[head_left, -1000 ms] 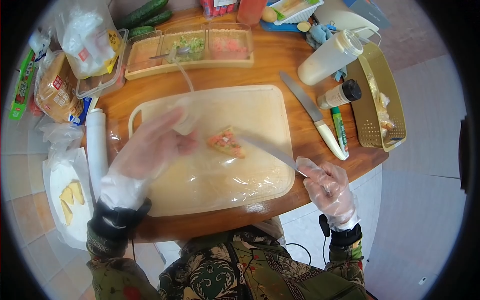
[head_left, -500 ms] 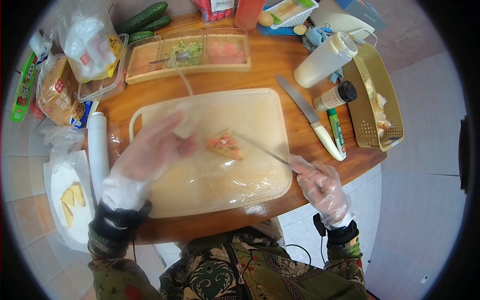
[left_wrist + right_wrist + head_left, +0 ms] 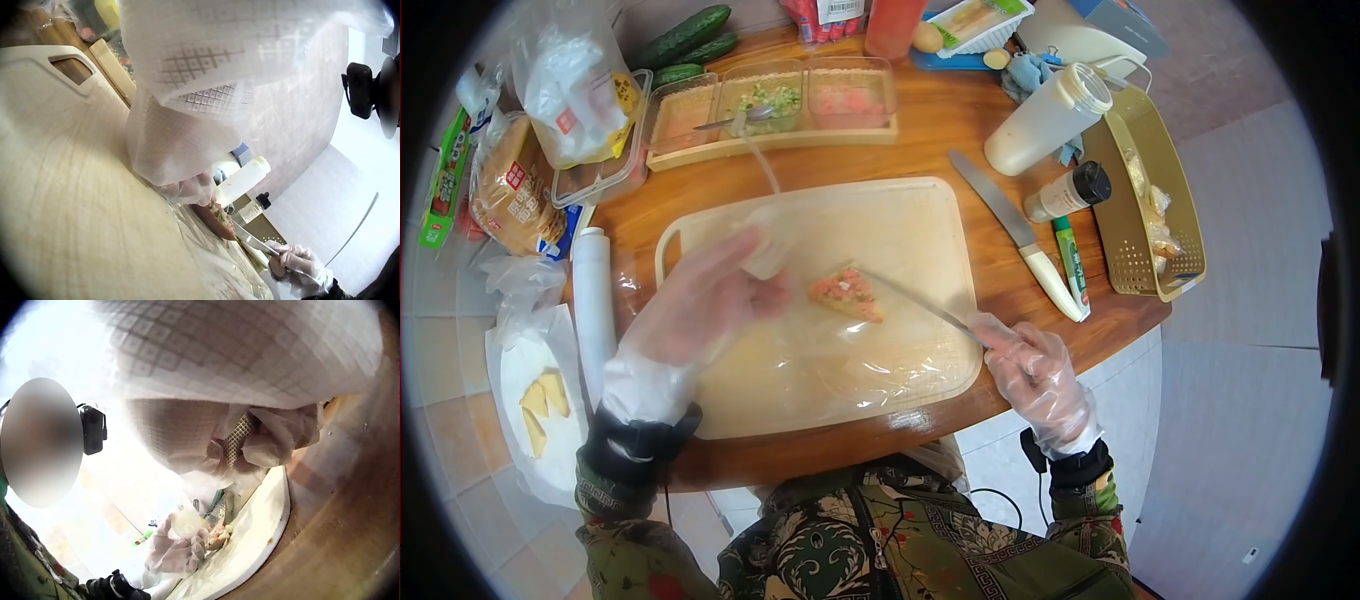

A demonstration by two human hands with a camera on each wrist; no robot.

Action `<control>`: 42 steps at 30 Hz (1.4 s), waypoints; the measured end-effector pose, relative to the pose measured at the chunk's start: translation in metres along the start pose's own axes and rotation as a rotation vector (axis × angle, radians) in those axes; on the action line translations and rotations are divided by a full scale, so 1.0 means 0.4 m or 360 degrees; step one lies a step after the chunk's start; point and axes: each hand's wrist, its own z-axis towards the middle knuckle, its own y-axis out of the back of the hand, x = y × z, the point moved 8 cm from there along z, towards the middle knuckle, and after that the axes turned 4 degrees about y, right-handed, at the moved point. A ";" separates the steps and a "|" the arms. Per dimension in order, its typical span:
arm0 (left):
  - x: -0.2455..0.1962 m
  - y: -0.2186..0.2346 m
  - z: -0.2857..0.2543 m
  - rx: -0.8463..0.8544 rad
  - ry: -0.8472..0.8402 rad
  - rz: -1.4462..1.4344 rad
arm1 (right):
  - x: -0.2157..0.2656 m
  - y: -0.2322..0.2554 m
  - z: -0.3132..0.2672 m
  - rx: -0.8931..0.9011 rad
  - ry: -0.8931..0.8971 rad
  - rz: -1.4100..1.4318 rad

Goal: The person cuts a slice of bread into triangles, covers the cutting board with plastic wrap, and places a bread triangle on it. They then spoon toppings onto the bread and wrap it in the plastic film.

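A triangular piece of bread (image 3: pixel 846 293) with chopped pink and green topping lies on the pale cutting board (image 3: pixel 920 215), over clear film. My gloved right hand (image 3: pixel 1040 385) holds a knife (image 3: pixel 925 304) whose tip reaches the triangle's right edge. To the triangle's left, my gloved left hand (image 3: pixel 705 295) hovers above the board, fingers about a pale translucent round piece (image 3: pixel 764 258), blurred here. This round piece (image 3: pixel 187 523) also shows at the left hand in the right wrist view. In the left wrist view the glove hides most of the left hand, with the topped bread (image 3: pixel 215 219) beyond it.
A tray of chopped fillings (image 3: pixel 772 138) with a spoon (image 3: pixel 730 121) stands behind the board. On the right lie a second knife (image 3: pixel 1020 228), an uncapped bottle (image 3: pixel 1045 120), a shaker (image 3: pixel 1060 198) and a basket (image 3: pixel 1135 270). Yellow triangles (image 3: pixel 540 405) lie left, beside a film roll (image 3: pixel 592 305).
My right hand has shifted slightly left, and the blade has turned from its broad side to its narrow edge. The left hand stays in about the same place; the topped bread looks unchanged.
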 end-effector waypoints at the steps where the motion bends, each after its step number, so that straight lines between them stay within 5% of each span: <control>1: 0.000 -0.001 0.000 0.0001 0.0001 -0.0007 | -0.003 -0.001 -0.001 0.0000 0.0000 -0.0001; 12: 0.007 0.006 0.003 0.0035 0.0004 -0.0051 | 0.047 -0.001 -0.005 -0.0094 0.0471 -0.0264; 19: 0.004 0.004 0.001 0.0025 0.0003 -0.0027 | 0.069 0.015 -0.022 -0.0113 0.0506 -0.0425; 22: -0.001 -0.004 -0.001 -0.0014 -0.0027 -0.0010 | 0.067 0.031 -0.029 -0.0130 0.0392 -0.0295; 24: -0.002 -0.004 -0.001 -0.0011 -0.0036 -0.0028 | 0.043 0.042 -0.023 -0.0189 -0.0032 0.0018; 30: -0.025 -0.002 -0.003 0.0001 -0.0099 0.0019 | -0.009 0.024 -0.030 -0.0318 -0.0519 0.0520; 35: -0.067 -0.043 -0.017 -0.0016 -0.0168 0.0118 | -0.026 0.004 0.033 -0.0656 -0.0406 0.0368; 37: -0.075 -0.053 -0.009 0.0104 -0.0091 0.0004 | -0.034 -0.005 0.056 -0.0793 -0.0134 0.0057; 42: -0.122 -0.124 0.008 0.0087 -0.0147 0.0390 | -0.039 -0.028 0.095 -0.0806 -0.0127 -0.0144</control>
